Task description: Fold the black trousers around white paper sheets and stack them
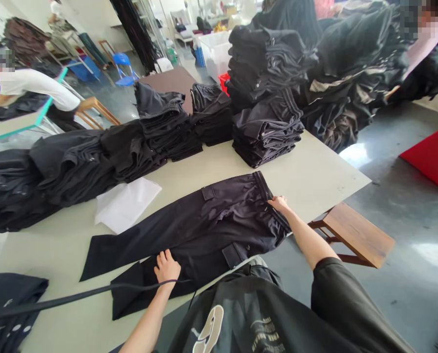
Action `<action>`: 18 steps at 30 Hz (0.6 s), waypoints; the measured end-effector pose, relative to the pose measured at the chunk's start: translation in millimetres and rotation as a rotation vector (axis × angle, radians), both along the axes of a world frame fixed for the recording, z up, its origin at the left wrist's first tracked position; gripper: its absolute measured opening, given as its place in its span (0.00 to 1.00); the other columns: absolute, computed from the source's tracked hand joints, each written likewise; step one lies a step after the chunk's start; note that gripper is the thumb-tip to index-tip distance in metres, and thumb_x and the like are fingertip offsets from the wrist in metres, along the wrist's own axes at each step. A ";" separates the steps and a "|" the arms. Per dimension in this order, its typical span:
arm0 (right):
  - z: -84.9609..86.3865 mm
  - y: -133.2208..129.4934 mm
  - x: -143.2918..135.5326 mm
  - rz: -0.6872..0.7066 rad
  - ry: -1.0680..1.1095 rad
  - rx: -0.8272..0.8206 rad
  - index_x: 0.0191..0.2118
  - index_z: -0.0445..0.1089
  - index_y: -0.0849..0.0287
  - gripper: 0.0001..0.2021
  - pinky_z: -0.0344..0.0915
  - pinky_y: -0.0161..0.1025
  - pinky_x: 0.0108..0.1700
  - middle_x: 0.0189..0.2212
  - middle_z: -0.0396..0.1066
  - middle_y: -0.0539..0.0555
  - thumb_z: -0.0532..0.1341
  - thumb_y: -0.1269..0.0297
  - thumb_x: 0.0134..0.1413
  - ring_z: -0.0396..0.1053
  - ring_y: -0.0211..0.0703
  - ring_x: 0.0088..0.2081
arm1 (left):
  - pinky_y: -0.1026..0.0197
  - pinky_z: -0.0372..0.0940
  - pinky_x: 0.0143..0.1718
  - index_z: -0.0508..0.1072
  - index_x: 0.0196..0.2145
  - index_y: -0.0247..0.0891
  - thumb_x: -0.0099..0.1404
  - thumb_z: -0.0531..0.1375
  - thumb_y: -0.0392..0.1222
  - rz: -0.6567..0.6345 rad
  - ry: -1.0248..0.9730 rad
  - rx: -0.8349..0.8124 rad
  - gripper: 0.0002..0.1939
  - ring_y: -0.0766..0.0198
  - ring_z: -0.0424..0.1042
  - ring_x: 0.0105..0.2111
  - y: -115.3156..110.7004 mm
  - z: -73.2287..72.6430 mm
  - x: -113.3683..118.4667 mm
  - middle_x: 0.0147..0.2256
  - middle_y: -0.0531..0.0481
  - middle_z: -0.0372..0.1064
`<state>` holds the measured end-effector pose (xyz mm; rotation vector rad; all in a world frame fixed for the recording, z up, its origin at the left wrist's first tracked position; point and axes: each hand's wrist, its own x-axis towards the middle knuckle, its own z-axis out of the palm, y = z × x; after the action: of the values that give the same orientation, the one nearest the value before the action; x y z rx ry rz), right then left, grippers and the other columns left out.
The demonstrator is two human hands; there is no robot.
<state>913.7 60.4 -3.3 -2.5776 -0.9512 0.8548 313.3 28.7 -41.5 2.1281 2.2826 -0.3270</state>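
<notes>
A pair of black cargo trousers (189,225) lies spread on the pale table, waistband to the right and legs to the left. At the elastic waistband, my right hand (278,203) is closed, with the fabric pinched between thumb and fingers. My left hand (167,267) rests flat on the nearer leg, fingers a little apart. That leg's lower end looks folded or turned at an angle. Flap pockets show on both legs. A dark cord or strap (75,296) crosses the view in front of my left wrist.
Folded black trousers (266,127) are stacked along the table's (329,171) far side. A white sheet (128,203) lies beyond the trouser legs. More dark garments (9,304) sit at the near left. A wooden stool (354,233) stands by the right edge. Other people work behind.
</notes>
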 end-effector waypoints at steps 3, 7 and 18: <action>-4.3 -0.4 4.2 -0.025 0.017 0.017 0.36 0.78 0.60 0.11 0.67 0.37 0.41 0.34 0.77 0.57 0.59 0.62 0.58 0.74 0.48 0.40 | 0.38 0.64 0.60 0.61 0.67 0.28 0.69 0.51 0.36 -0.012 0.009 0.019 0.30 0.41 0.55 0.69 -0.1 -2.0 -1.0 0.67 0.26 0.56; -5.9 0.8 9.6 -0.078 0.006 0.026 0.38 0.77 0.61 0.13 0.67 0.36 0.38 0.33 0.78 0.57 0.55 0.64 0.59 0.75 0.47 0.38 | 0.37 0.64 0.59 0.63 0.66 0.29 0.68 0.52 0.35 -0.051 -0.009 0.018 0.30 0.41 0.57 0.68 1.5 3.8 1.8 0.65 0.26 0.59; -6.9 -105.8 23.2 0.014 0.134 -0.121 0.40 0.73 0.60 0.17 0.71 0.41 0.33 0.27 0.78 0.59 0.64 0.50 0.54 0.78 0.51 0.31 | 0.43 0.60 0.66 0.69 0.66 0.42 0.67 0.54 0.38 -0.630 -0.313 -0.032 0.30 0.49 0.63 0.66 -117.2 -1.7 -0.6 0.66 0.40 0.64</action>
<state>936.9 -45.4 -10.2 -2.5765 -0.9054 1.1059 312.7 -88.5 -43.2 2.6051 1.4011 -0.0176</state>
